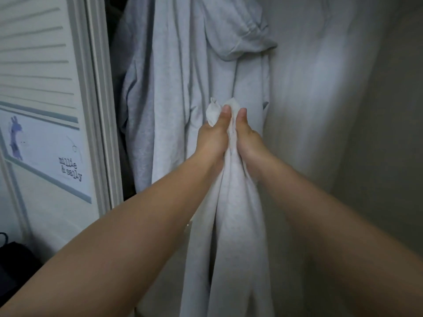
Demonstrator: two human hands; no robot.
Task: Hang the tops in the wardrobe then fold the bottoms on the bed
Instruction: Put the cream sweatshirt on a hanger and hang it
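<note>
A light grey hooded top (183, 76) hangs inside the wardrobe, its hood drooping at the upper right. In front of it, a pale grey garment (235, 225) hangs down from my two hands, which are held side by side. My left hand (212, 136) grips a bunched end of that cloth, thumb on top. My right hand (248, 138) grips the same bunch right beside it. A crumpled white bit of the cloth sticks up above both thumbs. Whatever the garments hang from is out of view.
A white louvred wardrobe door (45, 88) stands open on the left, with a printed picture stuck on it. A white wall (343, 110) fills the right side. A dark object (13, 259) sits low at the left edge.
</note>
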